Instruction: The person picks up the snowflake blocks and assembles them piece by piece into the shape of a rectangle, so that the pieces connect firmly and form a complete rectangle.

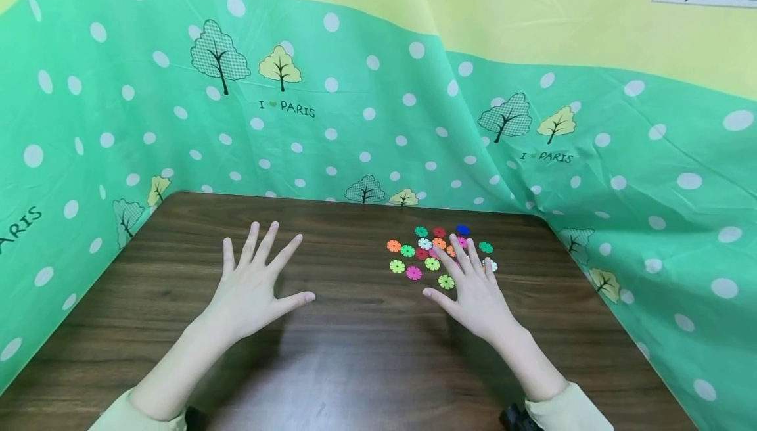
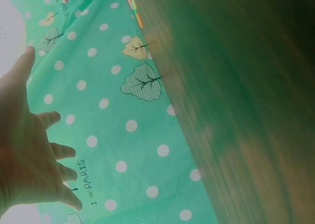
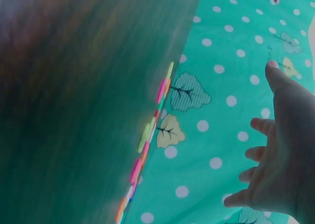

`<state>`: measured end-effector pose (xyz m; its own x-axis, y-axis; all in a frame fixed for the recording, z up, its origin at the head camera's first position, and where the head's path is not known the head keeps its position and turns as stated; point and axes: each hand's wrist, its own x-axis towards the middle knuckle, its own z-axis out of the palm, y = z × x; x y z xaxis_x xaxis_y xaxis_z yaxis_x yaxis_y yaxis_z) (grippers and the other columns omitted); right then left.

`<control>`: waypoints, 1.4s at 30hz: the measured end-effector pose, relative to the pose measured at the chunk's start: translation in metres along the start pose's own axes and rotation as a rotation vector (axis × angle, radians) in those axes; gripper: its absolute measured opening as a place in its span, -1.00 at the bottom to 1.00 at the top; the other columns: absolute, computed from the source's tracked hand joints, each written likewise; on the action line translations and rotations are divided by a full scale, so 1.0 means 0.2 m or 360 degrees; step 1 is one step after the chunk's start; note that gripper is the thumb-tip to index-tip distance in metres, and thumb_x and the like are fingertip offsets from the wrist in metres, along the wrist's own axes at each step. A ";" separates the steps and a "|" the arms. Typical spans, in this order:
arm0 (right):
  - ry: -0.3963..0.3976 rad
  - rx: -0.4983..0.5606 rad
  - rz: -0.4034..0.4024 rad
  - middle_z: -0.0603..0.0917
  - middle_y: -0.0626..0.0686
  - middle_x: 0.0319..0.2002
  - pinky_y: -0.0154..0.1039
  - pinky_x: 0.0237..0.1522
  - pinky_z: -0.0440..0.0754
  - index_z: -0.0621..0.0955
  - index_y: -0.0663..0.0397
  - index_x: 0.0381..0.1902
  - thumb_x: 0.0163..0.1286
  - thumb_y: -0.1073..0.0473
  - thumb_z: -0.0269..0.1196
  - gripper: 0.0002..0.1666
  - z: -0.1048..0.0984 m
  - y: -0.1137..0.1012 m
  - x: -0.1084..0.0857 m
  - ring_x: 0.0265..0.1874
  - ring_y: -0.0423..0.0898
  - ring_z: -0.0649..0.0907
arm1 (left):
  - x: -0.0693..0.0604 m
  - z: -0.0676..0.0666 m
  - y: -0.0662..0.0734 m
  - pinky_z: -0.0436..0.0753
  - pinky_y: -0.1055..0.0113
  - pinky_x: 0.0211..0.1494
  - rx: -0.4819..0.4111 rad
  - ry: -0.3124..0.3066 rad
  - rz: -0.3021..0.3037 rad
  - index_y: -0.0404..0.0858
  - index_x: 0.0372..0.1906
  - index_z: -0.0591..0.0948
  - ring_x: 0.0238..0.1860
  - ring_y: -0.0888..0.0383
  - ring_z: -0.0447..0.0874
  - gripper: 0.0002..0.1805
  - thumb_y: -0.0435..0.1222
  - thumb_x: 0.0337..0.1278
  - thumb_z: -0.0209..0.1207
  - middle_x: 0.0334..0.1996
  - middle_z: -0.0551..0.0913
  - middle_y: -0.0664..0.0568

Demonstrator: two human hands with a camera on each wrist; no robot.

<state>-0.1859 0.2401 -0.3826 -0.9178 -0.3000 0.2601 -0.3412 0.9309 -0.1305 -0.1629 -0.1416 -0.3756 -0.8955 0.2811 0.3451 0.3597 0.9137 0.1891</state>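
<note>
My left hand [image 1: 251,293] is spread over the left half of the table, its fingers straight and apart, holding nothing. In the left wrist view the same hand [image 2: 29,150] hangs above the tabletop. My right hand [image 1: 479,293], likewise spread, is over the near right side of a group of small flower-shaped plastic discs and hides some of them. Among these are a pink disc [image 1: 414,273], a blue disc [image 1: 463,229], an orange disc [image 1: 393,246] and a lime disc [image 1: 446,282]. In the right wrist view, that hand [image 3: 280,155] is apart from the row of discs [image 3: 142,140].
The dark wood table [image 1: 355,365] has rounded far corners. A green cloth [image 1: 367,122] with white dots and printed trees hangs behind it and along both sides. Pale sleeves [image 1: 570,411] cover my forearms, with dark bands at the wrists.
</note>
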 end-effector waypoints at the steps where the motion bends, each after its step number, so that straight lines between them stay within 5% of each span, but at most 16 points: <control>1: 0.0008 0.0005 -0.0006 -0.19 -0.05 0.52 0.38 0.29 -0.09 0.06 -0.31 0.48 0.18 -0.48 0.09 0.00 0.00 0.01 0.01 0.48 0.09 -0.22 | 0.01 0.00 0.01 -0.52 -0.30 0.30 0.0000 0.0005 0.0004 0.22 0.48 -0.05 0.48 -0.11 -0.49 0.01 0.49 -0.10 -0.08 0.51 -0.19 -0.08; 14: 0.0156 0.0108 -0.0098 -0.12 -0.02 0.51 0.31 0.32 -0.03 0.13 -0.23 0.46 0.16 -0.34 0.24 0.00 -0.03 0.14 0.12 0.48 0.08 -0.15 | 0.19 0.07 0.10 -0.38 -0.25 0.37 -0.0038 0.0119 0.0178 0.19 0.47 0.02 0.50 -0.04 -0.45 -0.01 0.46 -0.09 -0.03 0.51 -0.16 -0.01; 25: -0.0009 0.0346 -0.0199 -0.07 -0.01 0.51 0.35 0.22 0.17 0.09 -0.28 0.47 0.15 -0.22 0.31 0.01 -0.04 0.25 0.19 0.49 0.01 -0.19 | 0.35 0.21 0.14 -0.29 -0.24 0.40 -0.0130 0.0158 0.0375 0.12 0.47 0.05 0.51 -0.01 -0.37 -0.04 0.39 -0.02 0.03 0.51 -0.11 0.04; 32: -0.0063 0.0417 -0.0249 0.06 0.09 0.48 0.36 0.22 0.16 0.15 -0.15 0.46 0.19 -0.12 0.31 -0.04 0.00 0.32 0.22 0.47 0.09 0.00 | 0.44 0.30 0.18 -0.27 -0.20 0.42 -0.0187 0.0092 0.0509 0.07 0.47 0.09 0.51 -0.02 -0.30 -0.06 0.33 0.01 0.07 0.50 -0.06 0.04; 42: -0.0269 0.0497 -0.0347 0.26 0.12 0.40 0.16 0.24 0.31 0.27 -0.05 0.40 0.21 0.04 0.33 -0.17 0.09 0.40 0.28 0.37 0.16 0.26 | 0.58 0.44 0.26 -0.11 -0.13 0.44 -0.0314 -0.0146 0.0639 0.04 0.45 0.15 0.51 0.03 -0.25 -0.15 0.21 0.09 0.12 0.49 0.02 0.04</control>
<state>-0.2675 0.2941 -0.3967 -0.8286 -0.5375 0.1564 -0.5528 0.7415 -0.3803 -0.2719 -0.0357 -0.4070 -0.6914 0.6344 0.3457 0.7180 0.6564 0.2314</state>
